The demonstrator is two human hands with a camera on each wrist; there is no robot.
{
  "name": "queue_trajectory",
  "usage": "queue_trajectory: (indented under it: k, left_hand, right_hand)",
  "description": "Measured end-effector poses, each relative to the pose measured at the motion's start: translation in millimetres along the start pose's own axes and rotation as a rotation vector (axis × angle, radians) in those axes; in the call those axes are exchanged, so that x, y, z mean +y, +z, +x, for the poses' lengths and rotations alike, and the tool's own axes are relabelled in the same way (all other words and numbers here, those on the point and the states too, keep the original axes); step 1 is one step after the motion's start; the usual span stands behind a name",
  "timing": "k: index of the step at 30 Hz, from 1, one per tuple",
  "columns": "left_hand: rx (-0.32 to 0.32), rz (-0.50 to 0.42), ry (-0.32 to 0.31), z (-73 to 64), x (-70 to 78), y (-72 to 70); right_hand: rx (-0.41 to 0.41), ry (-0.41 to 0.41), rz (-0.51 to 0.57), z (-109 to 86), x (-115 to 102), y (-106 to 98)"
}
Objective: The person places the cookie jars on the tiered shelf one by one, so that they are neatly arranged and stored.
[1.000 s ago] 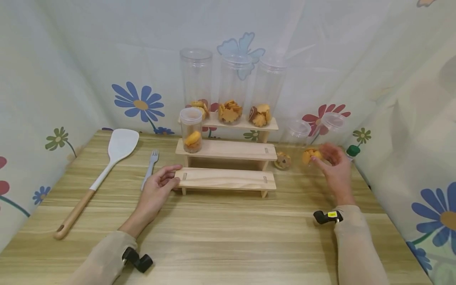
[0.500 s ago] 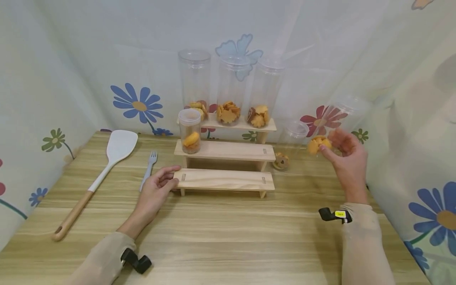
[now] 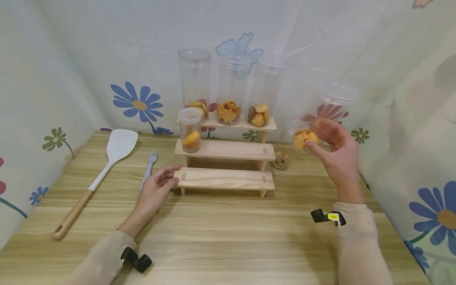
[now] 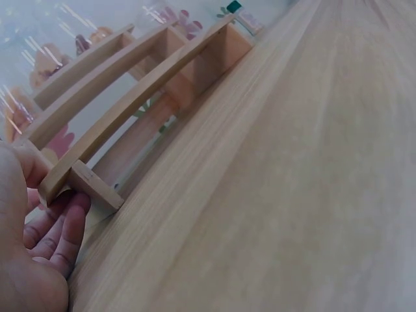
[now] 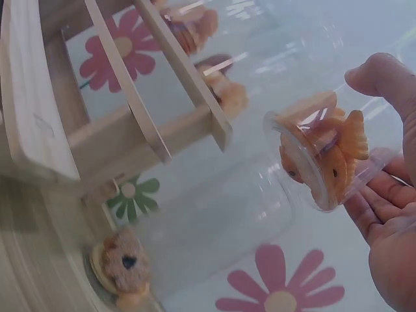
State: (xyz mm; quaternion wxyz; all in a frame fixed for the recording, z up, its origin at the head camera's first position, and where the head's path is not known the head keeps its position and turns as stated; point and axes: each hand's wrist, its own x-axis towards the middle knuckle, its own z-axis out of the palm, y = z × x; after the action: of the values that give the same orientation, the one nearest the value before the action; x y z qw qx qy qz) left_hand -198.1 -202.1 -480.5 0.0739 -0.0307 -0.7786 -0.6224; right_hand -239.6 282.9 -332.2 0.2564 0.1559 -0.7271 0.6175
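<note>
In the head view, my right hand (image 3: 335, 152) grips a clear lidded jar (image 3: 305, 138) of orange cookies low down, raised off the table and tilted. The right wrist view has the thumb and fingers on either side of this jar (image 5: 325, 153). My left hand (image 3: 154, 194) holds the left end of the bottom step of a three-tier wooden display rack (image 3: 228, 179). In the left wrist view, its fingers curl under the edge of that step. A short jar (image 3: 190, 134) stands on the left of the middle step. Three tall cookie jars, including one in the center (image 3: 229, 111), stand on the top step.
Another clear jar with cookies (image 3: 281, 160) stands on the table just right of the rack, partly behind the held jar. A white spatula (image 3: 122, 146) with a wooden handle and a grey fork (image 3: 149, 168) lie at the left. A flowered curtain surrounds the table.
My right hand has lifted the jar of orange cookies from the table, first rightward and up, then back left toward the rack. The left hand stays on the bottom step.
</note>
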Motion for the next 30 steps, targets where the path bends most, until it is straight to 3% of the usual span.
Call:
queue_trajectory:
  k: [15, 25, 30]
  left_hand:
    - [-0.005, -0.011, -0.001, -3.0, 3.9, 0.3]
    - [-0.013, -0.056, -0.004, -3.4, 5.5, -1.1]
    - [-0.015, -0.074, -0.004, -4.1, 6.7, -0.1]
  right_hand:
    - [-0.148, -0.012, 0.033, 6.7, -4.3, 82.0]
    - [-0.240, 0.065, 0.058, 5.0, 6.2, 141.6]
    - [-0.265, 0.062, 0.068, 0.9, 11.0, 163.9]
